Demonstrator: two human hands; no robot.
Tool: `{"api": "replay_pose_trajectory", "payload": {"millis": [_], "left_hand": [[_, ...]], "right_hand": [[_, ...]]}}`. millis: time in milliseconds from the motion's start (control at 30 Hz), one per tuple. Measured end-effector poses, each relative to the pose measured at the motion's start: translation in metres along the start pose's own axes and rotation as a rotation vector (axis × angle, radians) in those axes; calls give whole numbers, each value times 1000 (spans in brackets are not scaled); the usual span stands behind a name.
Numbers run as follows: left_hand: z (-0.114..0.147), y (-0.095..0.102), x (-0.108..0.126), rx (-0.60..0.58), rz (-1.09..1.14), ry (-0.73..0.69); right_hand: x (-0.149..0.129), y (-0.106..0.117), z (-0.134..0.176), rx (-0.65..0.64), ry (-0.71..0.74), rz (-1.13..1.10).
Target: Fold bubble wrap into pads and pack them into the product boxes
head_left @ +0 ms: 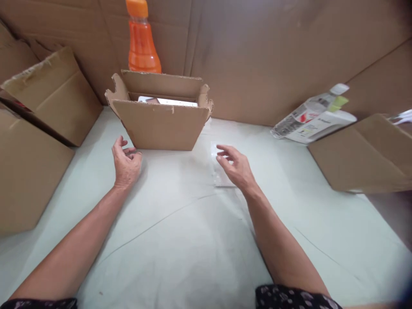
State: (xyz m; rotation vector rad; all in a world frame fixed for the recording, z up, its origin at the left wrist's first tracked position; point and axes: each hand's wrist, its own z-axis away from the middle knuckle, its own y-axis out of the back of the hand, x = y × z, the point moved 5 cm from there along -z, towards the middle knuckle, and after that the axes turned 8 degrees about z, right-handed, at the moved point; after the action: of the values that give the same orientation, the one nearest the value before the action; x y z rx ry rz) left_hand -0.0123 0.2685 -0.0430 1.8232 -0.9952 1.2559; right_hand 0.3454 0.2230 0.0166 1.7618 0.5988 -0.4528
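Cardboard box stands open-topped near the far edge of the pale green cloth, white item inside, orange bottle behind. The left hand, loosely curled and empty, is beside the box's near-left corner; the right hand, part-spread and empty, overlaps a clear plastic packet.

Diffuse, fairly bright light: pale sheen on the wall behind and right of the box, faint shadow beside my left hand, slight blur, dark corners farther right.
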Motion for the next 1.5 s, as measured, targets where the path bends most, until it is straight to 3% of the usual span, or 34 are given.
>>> {"api": "replay_pose_trajectory", "payload": {"millis": [133, 233, 300, 367, 433, 500, 533, 633, 733, 867, 933, 1067, 1133, 1200, 1267, 1300, 1367, 1433, 1500], "left_hand": [[9, 4, 18, 42, -33, -74], [36, 4, 47, -44, -62, -157], [63, 0, 66, -218, -84, -172], [93, -4, 80, -462, -63, -102], [122, -10, 91, -723, 14, 1], [146, -14, 101, -928, 112, 70], [154, -15, 103, -976, 150, 101], [162, -14, 100, -955, 203, 258], [165, -14, 95, -992, 275, 392], [164, -15, 92, -1077, 419, 495], [159, -13, 92, -1087, 453, 502], [144, 11, 109, -1101, 439, 327], [138, 34, 133, -1019, 325, 38], [141, 59, 165, -858, 144, -371], [158, 78, 188, -721, -28, -711], [168, 82, 194, -707, -94, -807], [188, 83, 190, -803, -220, -838], [205, 80, 175, -1012, -305, -728], [215, 83, 161, -1211, -300, -560]], "right_hand": [[24, 12, 55, -50, 51, 316], [9, 6, 82, 31, 91, 365], [-19, 5, 95, 132, 164, 258], [-50, 8, 105, 212, 204, 86], [-74, 10, 111, 207, 165, -108], [-91, 5, 116, 80, 143, -268], [-97, 1, 117, 1, 156, -317], [-95, -4, 116, -77, 174, -349], [-72, -12, 105, -82, 49, -397], [-61, -43, 102, -470, -9, -645], [-59, -47, 103, -504, -39, -682], [-55, -25, 95, -177, -82, -614], [-61, -16, 87, -88, -63, -645], [-69, -15, 75, -57, -38, -731], [-75, -22, 60, -53, -8, -761], [-75, -28, 54, -61, 14, -717], [-66, -41, 44, -68, 52, -516], [-46, -45, 43, -3, 45, -277], [-23, -36, 50, 121, -14, -122]]}}
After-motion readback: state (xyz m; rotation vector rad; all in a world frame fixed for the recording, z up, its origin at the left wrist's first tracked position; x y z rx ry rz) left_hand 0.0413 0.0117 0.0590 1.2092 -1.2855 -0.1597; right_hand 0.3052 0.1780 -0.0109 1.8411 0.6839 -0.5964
